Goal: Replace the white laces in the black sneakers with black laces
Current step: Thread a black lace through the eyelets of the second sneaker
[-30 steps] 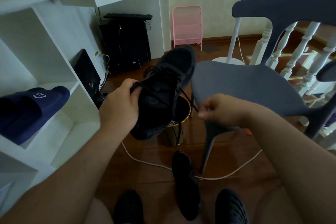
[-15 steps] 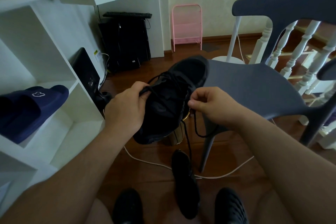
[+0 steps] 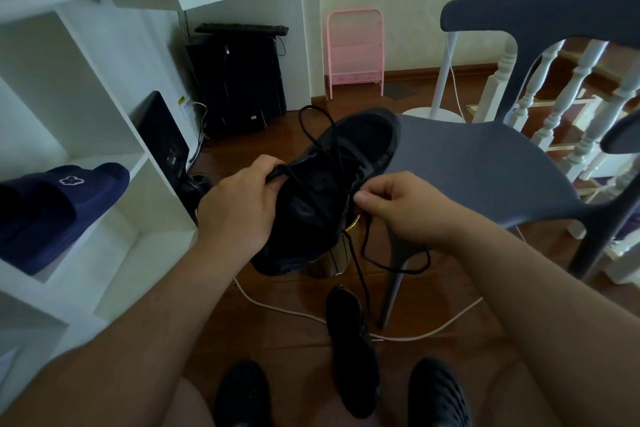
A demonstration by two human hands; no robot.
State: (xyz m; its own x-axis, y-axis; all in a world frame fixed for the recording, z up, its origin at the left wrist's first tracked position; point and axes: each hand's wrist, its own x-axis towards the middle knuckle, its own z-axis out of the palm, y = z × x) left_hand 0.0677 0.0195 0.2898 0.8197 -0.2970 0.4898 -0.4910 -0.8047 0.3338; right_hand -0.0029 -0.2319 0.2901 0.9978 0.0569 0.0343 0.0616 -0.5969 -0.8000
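Two black sneakers: one [image 3: 332,184] gripped by left hand [image 3: 239,204], its black lace [image 3: 367,239] seemingly pinched by right hand [image 3: 398,204].

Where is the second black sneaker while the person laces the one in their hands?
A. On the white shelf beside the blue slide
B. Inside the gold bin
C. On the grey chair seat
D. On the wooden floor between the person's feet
D: the second sneaker lies on the wooden floor between the person's feet, below the held sneaker, which the left hand grips while the right hand pinches the black lace.
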